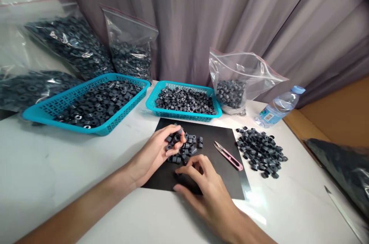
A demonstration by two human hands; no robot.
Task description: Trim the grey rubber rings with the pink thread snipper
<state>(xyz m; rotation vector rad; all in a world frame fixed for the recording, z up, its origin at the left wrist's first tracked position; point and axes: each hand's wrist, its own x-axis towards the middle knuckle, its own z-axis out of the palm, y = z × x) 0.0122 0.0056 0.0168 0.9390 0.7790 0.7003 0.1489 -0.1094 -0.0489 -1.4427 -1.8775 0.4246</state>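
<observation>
My left hand [157, 147] is curled around several small dark grey plastic rings [177, 138], held at its fingertips. Below and beside it, a loose heap of the same rings [190, 146] lies on a black mat [213, 132]. My right hand [203, 182] is over the mat's near part, thumb and forefinger apart, with nothing clearly visible between them; the other fingers curl inward and their tips are partly hidden. Pink thread snips [229, 156] rest on the mat to the right of the heap, blades pointing away.
Two blue baskets [184, 115] [100, 130] full of grey rings stand behind the mat and to the left. Clear zip bags [131, 53] [233, 92] of rings stand behind them. At right are a ring pile [261, 151], a water bottle [279, 107] and a blade-like strip [343, 209].
</observation>
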